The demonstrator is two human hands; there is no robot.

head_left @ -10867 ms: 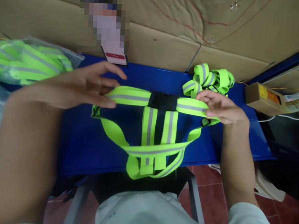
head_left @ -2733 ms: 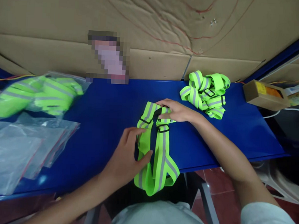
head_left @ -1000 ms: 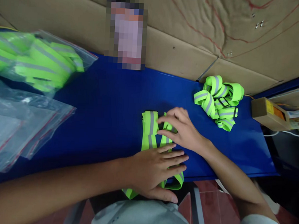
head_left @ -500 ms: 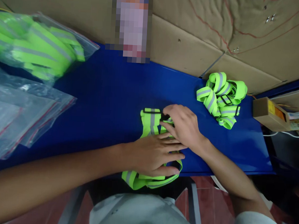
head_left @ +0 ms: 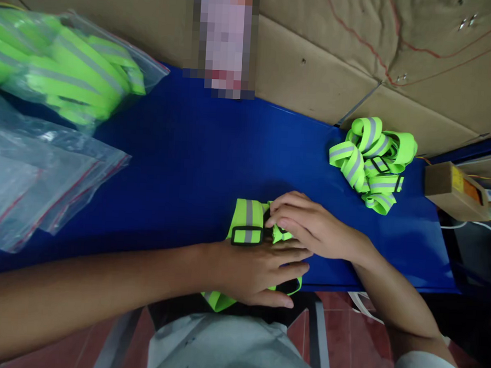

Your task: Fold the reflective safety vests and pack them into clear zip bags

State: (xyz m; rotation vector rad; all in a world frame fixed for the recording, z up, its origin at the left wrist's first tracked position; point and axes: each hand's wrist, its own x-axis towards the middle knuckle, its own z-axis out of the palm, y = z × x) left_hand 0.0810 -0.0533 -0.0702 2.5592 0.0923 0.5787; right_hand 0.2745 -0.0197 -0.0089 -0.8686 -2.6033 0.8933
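A yellow-green reflective strap (head_left: 248,212) with a grey stripe and a black buckle lies at the front edge of the blue table (head_left: 198,148). Across it my left hand (head_left: 261,270) lies flat, palm down, with its fingers spread. Part of the strap is hidden beneath that hand, and a loop shows below it. Just above and to the right, my right hand (head_left: 305,223) has its fingers closed on the folded strap beside the buckle. Its thumb and fingertips partly cover what they pinch.
A pile of similar straps (head_left: 365,163) sits at the back right, beside a small cardboard box (head_left: 443,189). At the left are a plastic bag of straps (head_left: 87,71) and flat clear bags (head_left: 52,179). Cardboard (head_left: 313,72) lines the back.
The black buckle and the strap's upper end have folded down toward my left hand. My right hand has moved slightly down and right, and the view has shifted a little.
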